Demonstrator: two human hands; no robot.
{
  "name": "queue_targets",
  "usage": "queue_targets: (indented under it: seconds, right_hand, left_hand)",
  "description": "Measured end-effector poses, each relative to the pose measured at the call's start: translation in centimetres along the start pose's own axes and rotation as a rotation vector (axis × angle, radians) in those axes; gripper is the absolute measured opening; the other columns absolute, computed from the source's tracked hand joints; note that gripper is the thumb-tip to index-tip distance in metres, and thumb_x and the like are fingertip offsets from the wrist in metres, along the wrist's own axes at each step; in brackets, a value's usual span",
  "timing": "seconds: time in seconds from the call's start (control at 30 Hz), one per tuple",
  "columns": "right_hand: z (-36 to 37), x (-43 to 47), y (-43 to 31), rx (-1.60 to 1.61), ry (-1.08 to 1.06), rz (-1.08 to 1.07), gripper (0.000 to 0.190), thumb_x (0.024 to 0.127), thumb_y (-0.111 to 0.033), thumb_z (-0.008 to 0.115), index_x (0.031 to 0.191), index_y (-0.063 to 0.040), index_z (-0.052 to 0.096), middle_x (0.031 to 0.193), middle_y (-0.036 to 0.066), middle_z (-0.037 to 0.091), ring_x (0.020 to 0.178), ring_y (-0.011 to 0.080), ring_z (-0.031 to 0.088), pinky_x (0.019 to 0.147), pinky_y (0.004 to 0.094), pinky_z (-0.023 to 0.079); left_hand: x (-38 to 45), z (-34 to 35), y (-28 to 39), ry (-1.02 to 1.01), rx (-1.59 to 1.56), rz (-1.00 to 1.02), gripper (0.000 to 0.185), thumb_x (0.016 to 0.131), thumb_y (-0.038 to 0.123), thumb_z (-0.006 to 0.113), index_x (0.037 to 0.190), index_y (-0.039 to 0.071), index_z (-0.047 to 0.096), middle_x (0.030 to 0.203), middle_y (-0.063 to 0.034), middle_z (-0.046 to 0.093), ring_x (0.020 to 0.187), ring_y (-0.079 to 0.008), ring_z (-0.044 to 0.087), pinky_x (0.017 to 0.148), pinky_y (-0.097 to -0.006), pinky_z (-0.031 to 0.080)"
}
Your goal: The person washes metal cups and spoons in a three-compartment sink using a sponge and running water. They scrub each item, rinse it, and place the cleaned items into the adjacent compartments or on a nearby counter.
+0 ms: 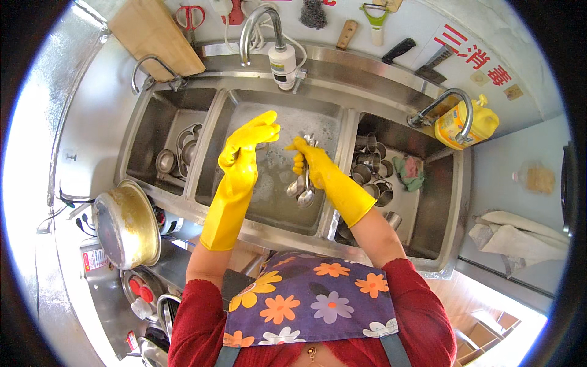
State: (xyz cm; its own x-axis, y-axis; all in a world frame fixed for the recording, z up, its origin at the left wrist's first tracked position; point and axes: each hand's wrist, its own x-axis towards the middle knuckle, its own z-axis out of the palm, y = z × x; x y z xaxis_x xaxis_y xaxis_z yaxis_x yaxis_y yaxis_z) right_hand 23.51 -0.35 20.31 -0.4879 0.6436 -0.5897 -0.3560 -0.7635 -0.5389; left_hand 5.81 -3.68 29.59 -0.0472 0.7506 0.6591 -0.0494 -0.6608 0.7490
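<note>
Yellow rubber gloves cover both my hands. My left hand (pixel 251 137) is raised over the middle sink basin (pixel 270 220), its fingers extended, and no object shows in it. To its right, my right hand (pixel 308 160) is closed around several metal spoons (pixel 306 198), whose bowls hang down towards me. Soapy, cloudy water stands in the basin beneath both hands. A curved tap (pixel 279 34) with a white filter body (pixel 283 69) rises behind the basin.
Metal cups (pixel 361 174) and a green and pink cloth (pixel 409 173) lie in the right basin. Metal bowls (pixel 165 161) are in the left one. A large pot (pixel 126 225) stands at the left, a yellow jug (pixel 465 124) at the back right. Knives (pixel 399 50) and scissors (pixel 190 20) line the wall.
</note>
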Motion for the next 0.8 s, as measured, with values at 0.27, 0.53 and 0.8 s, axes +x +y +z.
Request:
queue_targets:
  seconds: [0.27,0.53,0.8]
  right_hand:
    - [1.3,0.6,1.2,0.101,0.154,-0.125,0.031,0.102,-0.037,0.056,0.108,-0.009,0.068,0.092,0.009,0.072,0.067,0.0171,0.061,0.06,0.0334,0.054]
    - [1.2,-0.2,-2.0,-0.271,-0.034,-0.139,0.044,0.099,-0.045,0.057,0.119,-0.005,0.063,0.113,0.01,0.07,0.089,0.0186,0.062,0.08,0.036,0.051]
    - [5.5,0.6,-0.1,-0.109,0.014,-0.296,0.042,0.095,-0.03,0.068,0.129,-0.008,0.058,0.099,0.005,0.069,0.088,0.0168,0.068,0.081,0.0299,0.052]
  left_hand:
    - [1.2,1.9,3.1,-0.291,0.243,0.085,0.026,0.101,0.012,0.049,0.108,-0.001,0.071,0.126,-0.0208,0.065,0.109,-0.0374,0.066,0.097,-0.0445,0.05]
    - [-0.7,3.4,2.7,-0.787,0.097,-0.18,0.04,0.103,0.032,0.048,0.12,0.001,0.065,0.126,-0.0166,0.066,0.107,-0.0301,0.065,0.093,-0.0424,0.052]
    - [1.6,3.2,-3.6,0.392,-0.057,-0.457,0.022,0.098,0.003,0.05,0.111,0.005,0.068,0.136,-0.0148,0.061,0.112,-0.0231,0.065,0.095,-0.0355,0.053]
